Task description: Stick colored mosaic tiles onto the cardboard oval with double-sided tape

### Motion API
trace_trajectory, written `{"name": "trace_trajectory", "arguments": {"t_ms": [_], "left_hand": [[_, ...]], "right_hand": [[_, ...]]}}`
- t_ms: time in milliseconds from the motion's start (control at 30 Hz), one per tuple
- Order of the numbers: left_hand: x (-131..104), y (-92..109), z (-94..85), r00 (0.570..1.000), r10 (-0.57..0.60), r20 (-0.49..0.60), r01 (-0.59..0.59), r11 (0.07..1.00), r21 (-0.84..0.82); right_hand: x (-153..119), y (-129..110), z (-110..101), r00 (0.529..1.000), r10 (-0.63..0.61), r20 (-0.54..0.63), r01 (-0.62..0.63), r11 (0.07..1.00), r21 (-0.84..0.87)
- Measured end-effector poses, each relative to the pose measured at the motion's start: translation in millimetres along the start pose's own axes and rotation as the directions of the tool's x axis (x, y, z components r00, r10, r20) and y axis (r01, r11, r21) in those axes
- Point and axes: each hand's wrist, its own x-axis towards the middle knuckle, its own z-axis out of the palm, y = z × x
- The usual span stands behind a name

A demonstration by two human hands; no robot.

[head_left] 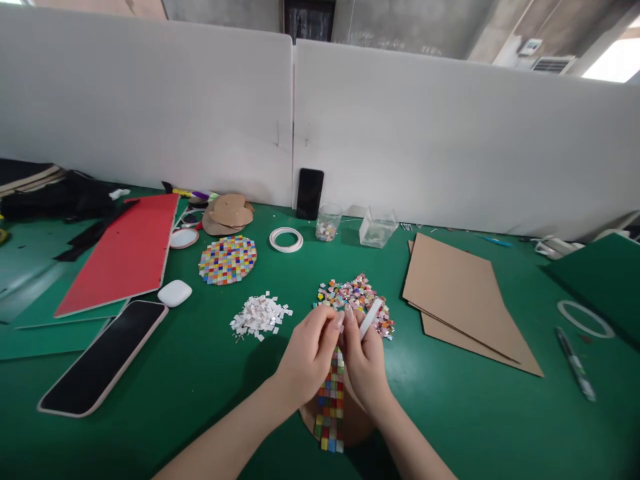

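Observation:
My left hand (311, 353) and my right hand (367, 363) meet fingertip to fingertip, both closed in a pinch. What the left fingertips hold is too small and hidden to name. A flat white strip (371, 319) sticks up from my right hand, gripped by its fingers. Below them lies a round brown cardboard disc (357, 423), partly covered by my hands. A band of coloured mosaic tiles (330, 407) runs down its middle. Just beyond my fingers is a heap of mixed shiny tiles (353, 293). Left of it sits a pile of white tile chips (260, 316).
Further back are a tiled disc (228, 260), a white ring roll (286, 240), a cup of tiles (327, 227), a clear box (379, 228) and an upright phone (310, 193). Cardboard sheets (457, 293) and a pen (575, 363) lie right; another phone (103, 360) lies left.

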Motion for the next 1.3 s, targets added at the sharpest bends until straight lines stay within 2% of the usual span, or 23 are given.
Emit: {"name": "trace_trajectory", "arguments": {"t_ms": [300, 500, 733, 833, 1067, 1300], "left_hand": [[0.1, 0.2, 6.2, 0.993, -0.094, 0.072, 0.096, 0.995, -0.022], [-2.1, -0.6, 6.5, 0.987, -0.132, 0.087, 0.13, 0.991, 0.032], [-10.1, -4.8, 14.7, 0.999, -0.04, 0.012, 0.036, 0.972, 0.231], [-10.0, -4.5, 14.1, 1.0, -0.003, -0.002, 0.003, 0.964, 0.265], [-8.1, -4.0, 11.0, 1.0, 0.002, 0.022, -0.007, 0.973, 0.23], [-8.9, 2.0, 10.9, 0.991, -0.129, 0.042, 0.129, 0.992, 0.011]], "right_hand": [[-3.3, 3.5, -4.9, 0.992, 0.125, 0.01, -0.125, 0.99, 0.062], [-5.4, -0.3, -3.4, 0.999, 0.038, 0.02, -0.037, 0.998, -0.052], [-12.1, 5.5, -0.8, 1.0, -0.002, -0.007, 0.001, 0.994, -0.114], [-13.7, 5.0, -0.9, 1.0, 0.0, 0.008, 0.001, 0.993, -0.116], [-11.8, 0.3, -3.9, 0.998, -0.046, 0.036, 0.051, 0.988, -0.149], [-12.3, -1.5, -3.1, 1.0, 0.022, 0.007, -0.022, 0.996, -0.086]]}}
